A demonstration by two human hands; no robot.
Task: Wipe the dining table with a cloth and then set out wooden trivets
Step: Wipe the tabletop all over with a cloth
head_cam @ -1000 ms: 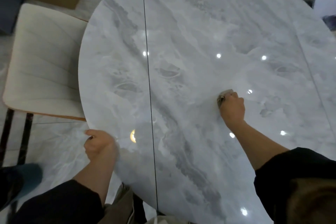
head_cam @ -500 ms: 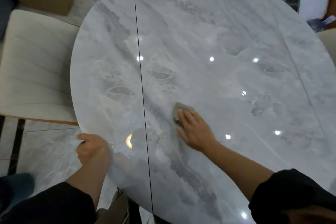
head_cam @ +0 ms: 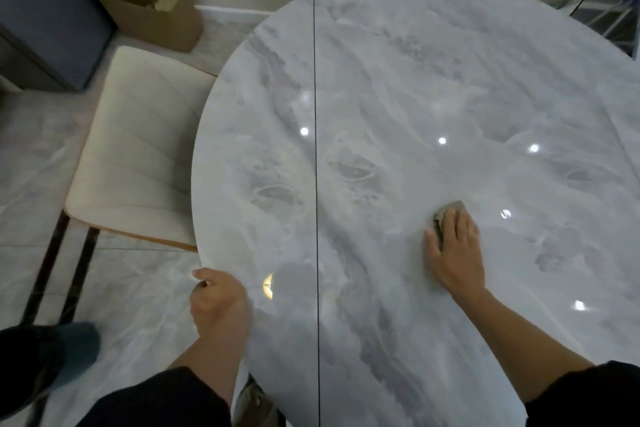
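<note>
Nearest, the left hand (head_cam: 216, 302) curls around the rim of the table (head_cam: 381, 80). Farther in and well to its right, the right hand (head_cam: 453, 250) lies flat, fingers straight, pressing the cloth (head_cam: 446, 215) onto the marble. The cloth is a small grey wad, mostly hidden; the strip that shows runs from beside the thumb away toward the fingertips. Bare tabletop spreads ahead and to both sides of that hand. A dark seam (head_cam: 315, 149) runs between the hands. Beyond the left hand a cream chair (head_cam: 138, 156) sits at the table's edge, with a cardboard box (head_cam: 145, 0) past it.
</note>
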